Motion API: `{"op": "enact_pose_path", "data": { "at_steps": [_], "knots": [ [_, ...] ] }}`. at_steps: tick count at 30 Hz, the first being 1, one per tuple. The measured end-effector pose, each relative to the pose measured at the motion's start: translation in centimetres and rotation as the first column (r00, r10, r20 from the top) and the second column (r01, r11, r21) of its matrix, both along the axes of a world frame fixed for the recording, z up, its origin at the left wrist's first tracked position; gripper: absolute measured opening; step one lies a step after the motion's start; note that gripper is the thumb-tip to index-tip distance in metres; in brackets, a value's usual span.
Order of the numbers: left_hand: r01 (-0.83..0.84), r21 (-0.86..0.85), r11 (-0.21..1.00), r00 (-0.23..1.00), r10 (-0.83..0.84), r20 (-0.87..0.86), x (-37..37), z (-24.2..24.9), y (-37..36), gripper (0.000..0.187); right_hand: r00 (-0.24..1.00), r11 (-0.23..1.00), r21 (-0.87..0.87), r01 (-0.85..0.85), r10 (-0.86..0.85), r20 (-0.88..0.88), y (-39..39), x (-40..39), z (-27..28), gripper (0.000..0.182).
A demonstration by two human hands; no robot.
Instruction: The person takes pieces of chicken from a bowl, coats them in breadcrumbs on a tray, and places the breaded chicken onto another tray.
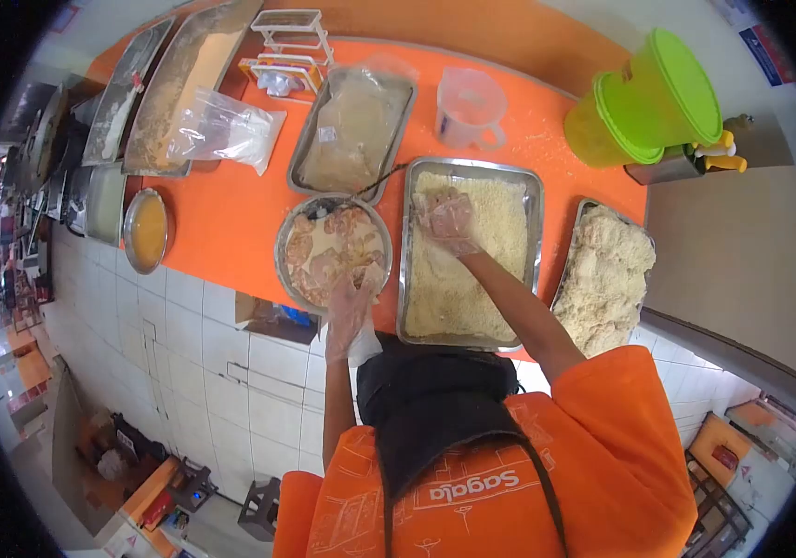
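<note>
My left hand (350, 314), in a clear plastic glove, is at the near rim of a round metal bowl (279, 262). Its fingers close around a piece of raw chicken, partly hidden by the hand. More pale pink raw chicken (324, 267) lies in milky liquid in the bowl. To the right, my gloved right hand (447, 219) rests with fingers apart on pale yellow breading crumbs (466, 293) in a deep rectangular metal tray (538, 219). Its fingertips are partly sunk in the crumbs.
Breaded pieces (605, 270) are heaped in a tray at right. Behind stand a clear measuring jug (470, 104), a metal pan (298, 167) holding a plastic bag and green-lidded tubs (668, 98). Leftward are a bag of white powder (231, 130) and a bowl of orange liquid (146, 232).
</note>
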State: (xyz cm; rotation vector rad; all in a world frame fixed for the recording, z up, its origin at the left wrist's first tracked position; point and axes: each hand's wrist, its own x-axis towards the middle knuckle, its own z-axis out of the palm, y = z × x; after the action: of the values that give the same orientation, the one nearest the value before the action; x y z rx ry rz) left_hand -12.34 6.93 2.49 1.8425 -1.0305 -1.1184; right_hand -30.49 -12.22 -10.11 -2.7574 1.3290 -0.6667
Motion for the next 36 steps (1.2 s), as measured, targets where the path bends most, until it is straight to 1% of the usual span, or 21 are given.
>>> {"op": "enact_pose_path", "data": {
  "at_steps": [2, 4, 5, 7, 9, 10, 13, 16, 19, 20, 22, 23, 24, 25, 27, 28, 29, 30, 31, 33, 36],
  "knots": [
    [0.014, -0.043, 0.999, 0.999, -0.016, -0.04, 0.1, 0.5, -0.8, 0.039, 0.98, 0.983, 0.181, -0.01, 0.045, -0.193, -0.1, -0.9, -3.0, 0.03],
    [0.005, -0.072, 0.997, 1.0, -0.006, -0.012, 0.3, 0.8, -1.6, 0.039, 0.972, 0.969, 0.131, -0.209, 0.22, -0.079, -0.7, -1.8, 0.0, 0.032],
    [0.021, -0.077, 0.997, 0.997, -0.015, 0.077, 0.6, 0.0, -1.3, 0.038, 0.945, 0.939, 0.118, -0.322, 0.326, -0.014, -0.1, -2.3, 1.3, 0.034],
    [0.054, -0.047, 0.997, 0.964, -0.04, 0.264, 1.6, -2.1, -0.3, 0.036, 0.89, 0.883, 0.135, -0.449, 0.427, 0.161, 0.7, -4.7, 0.9, 0.04],
    [0.0, -0.045, 0.999, 0.976, 0.01, 0.219, 1.4, -1.0, 0.4, 0.035, 0.891, 0.883, 0.118, -0.455, 0.449, 0.073, 1.1, -5.8, 1.0, 0.043],
    [-0.007, -0.055, 0.998, 0.981, 0.018, 0.194, 1.2, -0.5, 0.6, 0.034, 0.898, 0.893, 0.1, -0.44, 0.44, 0.021, 1.3, -6.1, 1.1, 0.044],
    [-0.127, 0.0, 0.992, 0.988, 0.126, -0.087, -0.4, 0.3, 1.4, 0.032, 0.953, 0.943, 0.144, -0.301, 0.304, 0.003, 1.2, -6.0, -0.2, 0.045],
    [-0.04, 0.008, 0.999, 0.996, 0.04, -0.076, -0.9, -0.2, 1.9, 0.035, 0.997, 0.949, 0.316, -0.01, 0.034, -0.07, 2.2, -3.7, 0.3, 0.045],
    [-0.124, -0.043, 0.991, 0.981, 0.116, -0.158, -2.4, -0.1, 2.5, 0.033, 0.998, 0.967, 0.247, 0.054, -0.054, -0.006, 4.9, -3.2, 2.0, 0.049],
    [-0.125, 0.013, 0.992, 0.977, 0.125, -0.175, -2.9, 0.3, 2.4, 0.032, 0.999, 0.967, 0.249, 0.052, -0.049, -0.019, 5.0, -2.8, 1.1, 0.051],
    [-0.038, -0.073, 0.997, 0.993, 0.03, -0.114, -2.4, -1.8, 3.7, 0.032, 0.997, 0.964, 0.254, 0.075, -0.065, -0.048, 5.4, -2.4, -1.3, 0.055],
    [0.005, -0.134, 0.991, 0.996, -0.017, -0.086, -2.4, -2.6, 3.5, 0.032, 0.996, 0.939, 0.337, 0.066, -0.041, -0.081, 4.7, -2.2, -0.5, 0.058],
    [0.031, -0.018, 0.999, 0.996, -0.032, -0.083, -3.4, 1.1, 2.7, 0.03, 0.993, 0.908, 0.415, 0.058, -0.01, -0.118, 3.9, -2.3, 0.4, 0.061],
    [0.189, -0.217, 0.958, 0.959, -0.132, 0.251, -2.4, -1.4, 3.2, 0.03, 0.992, 0.916, 0.397, -0.053, 0.094, -0.085, 3.3, -3.2, 0.3, 0.059],
    [0.208, -0.335, 0.919, 0.912, -0.058, 0.406, 0.4, -7.2, 4.5, 0.03, 0.964, 0.899, 0.381, -0.214, 0.258, -0.067, 2.6, -6.3, 0.7, 0.063],
    [0.119, -0.277, 0.953, 0.965, -0.045, 0.258, -0.4, -7.1, 4.4, 0.03, 0.949, 0.882, 0.39, -0.263, 0.311, -0.063, 2.7, -7.5, 1.5, 0.07],
    [0.025, -0.208, 0.978, 0.994, -0.002, 0.11, -1.2, -7.0, 4.3, 0.031, 0.961, 0.844, 0.492, -0.212, 0.271, -0.05, 2.9, -8.3, 2.1, 0.07],
    [0.006, -0.144, 0.99, 1.0, -0.01, -0.026, -2.0, -3.0, 4.0, 0.031, 0.973, 0.795, 0.583, -0.168, 0.229, -0.032, 2.9, -8.6, 2.5, 0.071],
    [0.012, -0.094, 0.995, 0.987, -0.027, -0.157, -2.9, -0.9, 2.8, 0.031, 0.976, 0.742, 0.661, -0.116, 0.208, -0.062, 2.3, -9.4, 2.1, 0.067],
    [0.028, -0.185, 0.982, 0.98, -0.063, -0.191, -3.6, -0.8, 2.9, 0.033, 0.975, 0.585, 0.808, -0.069, 0.212, -0.07, 2.1, -8.6, 0.4, 0.059],
    [0.022, -0.245, 0.969, 0.963, -0.086, -0.255, -4.5, -0.4, 3.0, 0.034, 0.992, 0.53, 0.842, -0.106, 0.111, 0.055, 2.3, -8.3, -0.4, 0.049]
  ]
}}
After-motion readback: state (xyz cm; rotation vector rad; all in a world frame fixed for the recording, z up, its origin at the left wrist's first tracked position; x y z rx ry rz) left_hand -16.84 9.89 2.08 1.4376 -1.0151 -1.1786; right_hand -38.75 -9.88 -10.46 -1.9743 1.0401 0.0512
